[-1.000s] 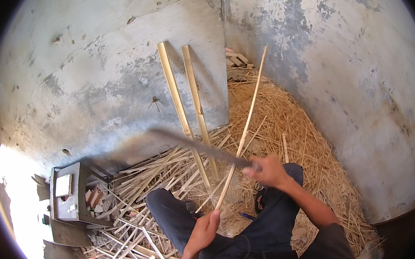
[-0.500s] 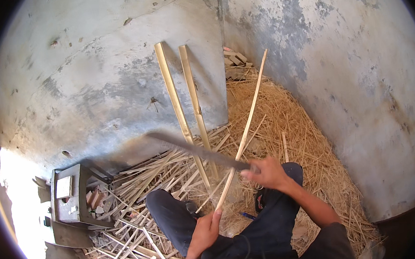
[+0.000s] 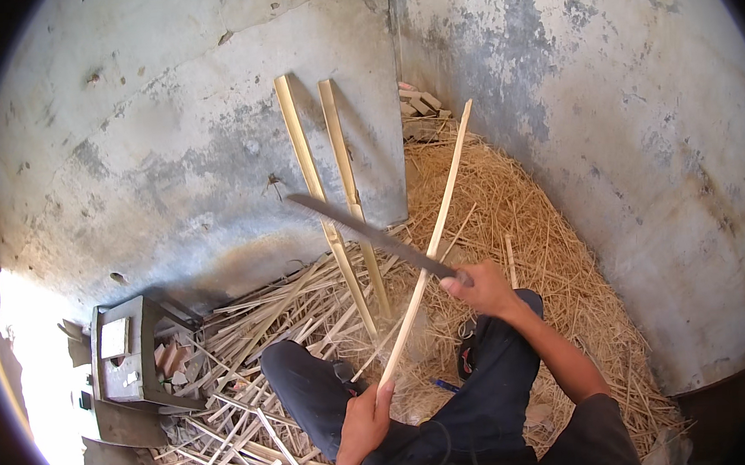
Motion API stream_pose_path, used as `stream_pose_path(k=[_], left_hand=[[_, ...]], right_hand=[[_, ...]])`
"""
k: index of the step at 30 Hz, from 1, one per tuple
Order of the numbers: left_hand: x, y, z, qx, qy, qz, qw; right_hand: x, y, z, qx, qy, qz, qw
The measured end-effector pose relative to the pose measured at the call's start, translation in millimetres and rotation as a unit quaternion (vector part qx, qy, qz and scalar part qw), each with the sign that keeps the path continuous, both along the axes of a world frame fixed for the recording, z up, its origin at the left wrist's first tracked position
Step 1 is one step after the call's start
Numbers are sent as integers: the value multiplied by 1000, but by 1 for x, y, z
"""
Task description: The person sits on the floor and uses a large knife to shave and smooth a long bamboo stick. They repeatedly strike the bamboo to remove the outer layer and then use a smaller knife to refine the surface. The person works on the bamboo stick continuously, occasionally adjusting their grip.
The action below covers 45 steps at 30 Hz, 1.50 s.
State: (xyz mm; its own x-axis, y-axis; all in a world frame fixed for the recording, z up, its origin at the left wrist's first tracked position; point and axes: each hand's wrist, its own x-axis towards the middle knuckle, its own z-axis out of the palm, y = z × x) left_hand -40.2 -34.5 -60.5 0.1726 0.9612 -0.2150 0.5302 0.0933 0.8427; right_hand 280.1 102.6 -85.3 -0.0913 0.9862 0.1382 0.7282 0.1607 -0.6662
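My left hand (image 3: pixel 365 422) is closed round the lower end of a long pale bamboo strip (image 3: pixel 417 296), which slants up and to the right. My right hand (image 3: pixel 483 289) grips the handle of a long dark-bladed machete (image 3: pixel 356 226). The blade lies across the strip near its middle and points up and to the left. Where blade and strip cross, I cannot tell how deep the edge sits. Two wider split bamboo lengths (image 3: pixel 300 138) lean against the wall ahead, beyond the blade's tip.
A heap of thin shavings (image 3: pixel 566 279) fills the right and far corner. Loose bamboo strips (image 3: pixel 250 327) cover the floor at left. A dark box-like wooden piece (image 3: pixel 144 361) stands by the bright opening. Bricks (image 3: pixel 420 104) are stacked in the corner between two peeling walls (image 3: pixel 166 117).
My right hand has moved slightly up the strip, away from my left hand, bringing the machete with it. The strip's top end has shifted a little left and down.
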Motion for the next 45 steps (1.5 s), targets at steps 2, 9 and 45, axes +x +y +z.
stream_pose_path(k=[2, 9, 45], left_hand=[[-3, -3, -2, 1, -2, -3, 1000], [4, 0, -9, 29, 19, -12, 999], [-14, -2, -1, 12, 22, -7, 1000]], right_hand=[[11, 8, 6, -13, 21, -12, 1000], [-16, -18, 5, 42, -62, 73, 995], [-26, -23, 6, 5, -110, 66, 992]])
